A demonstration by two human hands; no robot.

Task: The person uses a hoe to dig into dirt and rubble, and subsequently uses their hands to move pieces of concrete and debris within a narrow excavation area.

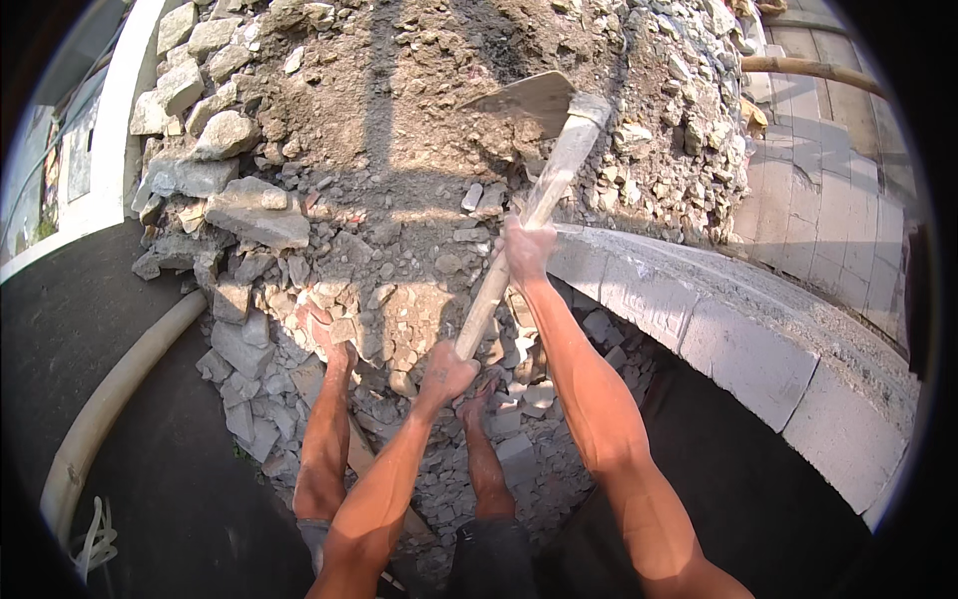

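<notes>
Over rubble [399, 245], LH [448, 372], RH [528, 248] gripping hoe [562, 168]

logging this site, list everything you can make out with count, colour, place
Wooden-handled, metal-bladed hoe: one, pale brown, centre
Loose soil-and-rubble heap: one, brown, upper middle
Angular stone chunks: many, grey, left
Low rectangular-block wall: one, pale grey, right
Long round poles: two, tan, lower left, upper right
Paving: one area, grey, far right
Straight ledge: one, white, upper left
Thin cord: one bundle, whitish, lower left
Flat ground: black, lower sides
Bare feet: two, dusty, lower centre
Left hand: one, bare, lower handle
Right hand: one, bare, mid-handle
</notes>
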